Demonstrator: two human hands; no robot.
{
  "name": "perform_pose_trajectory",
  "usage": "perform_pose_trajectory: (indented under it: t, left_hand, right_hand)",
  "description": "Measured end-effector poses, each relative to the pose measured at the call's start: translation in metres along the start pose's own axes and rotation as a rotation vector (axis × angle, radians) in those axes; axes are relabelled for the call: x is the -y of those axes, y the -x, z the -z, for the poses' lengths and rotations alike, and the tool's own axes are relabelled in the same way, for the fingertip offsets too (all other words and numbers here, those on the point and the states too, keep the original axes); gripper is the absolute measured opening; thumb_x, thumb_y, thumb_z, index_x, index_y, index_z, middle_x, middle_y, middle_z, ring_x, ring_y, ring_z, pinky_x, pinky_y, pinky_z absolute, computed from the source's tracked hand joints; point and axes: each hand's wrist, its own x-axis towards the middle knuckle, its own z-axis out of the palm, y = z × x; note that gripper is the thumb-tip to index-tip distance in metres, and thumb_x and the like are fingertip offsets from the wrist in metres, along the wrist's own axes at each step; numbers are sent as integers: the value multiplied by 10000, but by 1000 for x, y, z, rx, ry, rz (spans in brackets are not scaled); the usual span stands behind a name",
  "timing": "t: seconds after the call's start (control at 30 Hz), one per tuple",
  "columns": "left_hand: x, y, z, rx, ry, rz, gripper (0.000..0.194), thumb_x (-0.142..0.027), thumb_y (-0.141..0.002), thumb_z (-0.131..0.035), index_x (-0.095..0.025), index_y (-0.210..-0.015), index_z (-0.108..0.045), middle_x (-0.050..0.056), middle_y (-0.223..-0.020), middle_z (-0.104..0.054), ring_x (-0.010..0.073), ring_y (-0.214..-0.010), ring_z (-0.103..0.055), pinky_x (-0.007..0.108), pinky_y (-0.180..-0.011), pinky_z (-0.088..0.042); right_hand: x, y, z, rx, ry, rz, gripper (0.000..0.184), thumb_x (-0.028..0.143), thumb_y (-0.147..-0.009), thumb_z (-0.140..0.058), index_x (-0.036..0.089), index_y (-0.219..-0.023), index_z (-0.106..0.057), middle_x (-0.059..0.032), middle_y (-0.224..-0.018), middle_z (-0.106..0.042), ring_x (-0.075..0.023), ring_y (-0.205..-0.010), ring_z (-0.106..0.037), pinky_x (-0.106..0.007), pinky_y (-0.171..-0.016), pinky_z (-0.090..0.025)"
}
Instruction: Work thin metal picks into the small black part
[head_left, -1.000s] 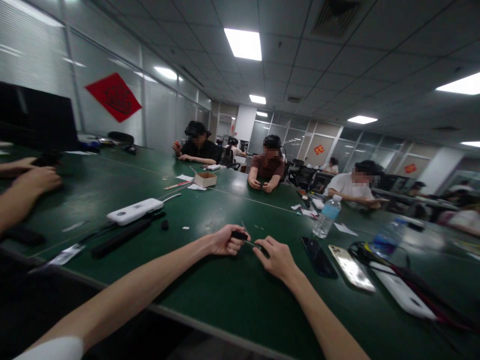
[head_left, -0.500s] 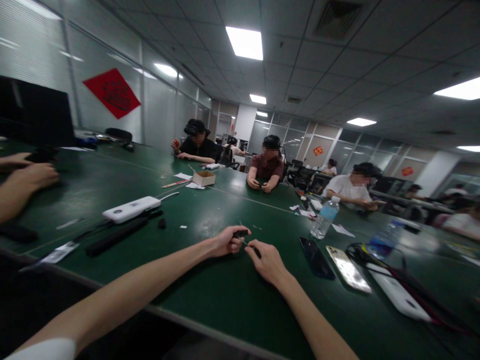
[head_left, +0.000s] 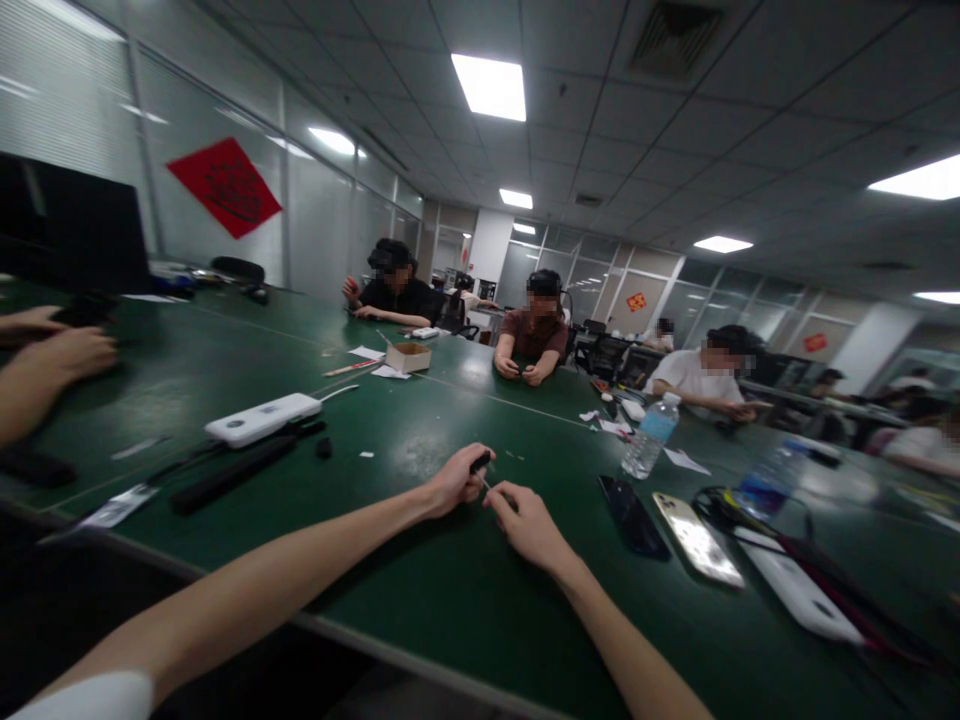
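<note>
- Black piece, small: off the table, in the left hand, near side of the scene, roughly central. Fine detail too small to read.
- Left grip: fingers clenched around the black piece, its dark end showing at the top.
- Right grip: fingertips of the right hand seemingly pinching a thin rod, which spans the gap between the hands.
- Progress, as judged: both items in hand and brought together; neither set down. Whether they are joined, and how much is left, cannot be told.
- Near edge: table rim runs beneath the forearms; hands sit well inside it.
- Left side: white device and black bar, apart from the left hand, limit sideways room.
- Right side: dark phone nearest the right hand, then gold phone; bottle stands upright farther off.
- Far side: open box, well apart, leaving forward room.
</note>
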Motion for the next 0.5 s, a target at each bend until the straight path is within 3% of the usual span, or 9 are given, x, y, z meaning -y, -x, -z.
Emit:
perform_pose_trajectory:
  t: [0.07,0.17,0.5]
  left_hand:
    - [2,-2,-2,-44,0,-66,320,-484,-803,-437,-215,-968,-488,-102,-472,-254,48,-338,-185,167,-353,-161]
    - [6,-6,-5,-131,-4,-135,348,-509,-806,-418,-213,-975,-487,-102,-467,-275,49,-333,-186,163,-342,-158]
    - [20,-16,-13,-413,-180,-246,339,-475,-822,-389,-194,-973,-503,-80,-462,-370,86,-357,-336,182,-351,-232]
  right_hand:
    - [0,-2,-6,102,-230,-167,363,500,-882,-342,204,-894,-553,57,-558,-440,-58,-377,-367,-175,-389,-295]
    - [1,-3,-16,167,-505,-319,387,564,-851,-354,216,-940,-498,90,-560,-363,-21,-319,-222,-139,-316,-205]
    - [1,-3,-51,-29,-705,-390,342,549,-833,-405,211,-872,-439,91,-557,-367,-13,-307,-262,-113,-280,-215]
